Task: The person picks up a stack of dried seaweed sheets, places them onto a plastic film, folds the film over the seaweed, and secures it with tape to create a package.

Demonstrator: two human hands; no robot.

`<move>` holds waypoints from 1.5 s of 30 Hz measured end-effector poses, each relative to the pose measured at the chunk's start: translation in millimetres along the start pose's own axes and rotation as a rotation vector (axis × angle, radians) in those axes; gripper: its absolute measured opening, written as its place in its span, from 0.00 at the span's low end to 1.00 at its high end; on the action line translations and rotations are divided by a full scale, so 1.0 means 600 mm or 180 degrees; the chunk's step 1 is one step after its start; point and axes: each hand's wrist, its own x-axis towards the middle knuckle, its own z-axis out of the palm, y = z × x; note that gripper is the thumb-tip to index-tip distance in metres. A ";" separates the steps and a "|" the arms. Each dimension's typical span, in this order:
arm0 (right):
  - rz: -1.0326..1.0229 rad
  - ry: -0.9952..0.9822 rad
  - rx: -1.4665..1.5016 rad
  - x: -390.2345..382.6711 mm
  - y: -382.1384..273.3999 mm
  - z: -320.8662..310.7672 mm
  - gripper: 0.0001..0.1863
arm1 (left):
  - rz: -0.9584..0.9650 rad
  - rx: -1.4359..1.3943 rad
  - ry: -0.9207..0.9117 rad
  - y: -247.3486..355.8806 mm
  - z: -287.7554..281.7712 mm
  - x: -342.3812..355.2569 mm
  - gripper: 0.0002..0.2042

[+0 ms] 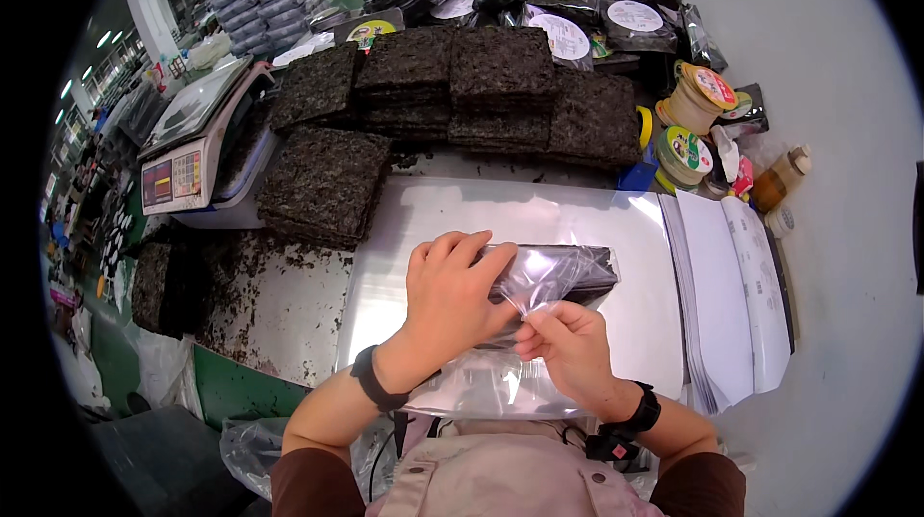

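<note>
Clothing (491, 478) was seen at six o'clock; film (539, 276), best kept taut, was pinched by the right hand (573, 348), the left hand's (448, 291) hold unclear.

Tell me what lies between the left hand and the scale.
In the head view, a stack of dark sheets stands between the left hand and the scale.
</note>
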 end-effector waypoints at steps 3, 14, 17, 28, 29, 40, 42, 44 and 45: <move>-0.0157 0.0011 -0.0185 0.007 0.025 -0.007 0.09 | -0.0165 -0.0057 -0.0096 -0.003 0.002 -0.002 0.24; -0.0336 0.0333 -0.0688 0.015 0.040 -0.009 0.10 | -0.0163 -0.0849 -0.0718 -0.020 -0.019 0.015 0.22; -0.0382 0.0418 -0.0983 0.020 0.036 -0.013 0.09 | -0.0347 -0.0988 -0.0706 -0.027 -0.008 0.020 0.20; -0.1407 0.2220 -0.1733 0.274 -0.150 -0.378 0.15 | -0.0336 -0.0987 -0.0905 -0.029 -0.004 0.051 0.21; -0.1129 0.2329 -0.1920 0.311 -0.161 -0.425 0.16 | -0.0326 -0.0959 -0.0903 -0.030 -0.005 0.052 0.21; -0.0413 0.2381 -0.0124 0.399 -0.195 -0.423 0.18 | -0.0418 -0.0976 -0.0882 -0.041 0.000 0.056 0.23; -0.0695 0.2311 0.0294 0.392 -0.171 -0.427 0.20 | -0.0442 -0.0987 -0.0900 -0.046 0.002 0.058 0.22; -0.1057 0.2105 0.0255 0.388 -0.129 -0.451 0.19 | -0.0413 -0.0998 -0.0935 -0.050 0.006 0.060 0.22; -0.1216 0.2226 -0.0216 0.396 -0.110 -0.471 0.15 | -0.0422 -0.1028 -0.0930 -0.047 0.006 0.063 0.22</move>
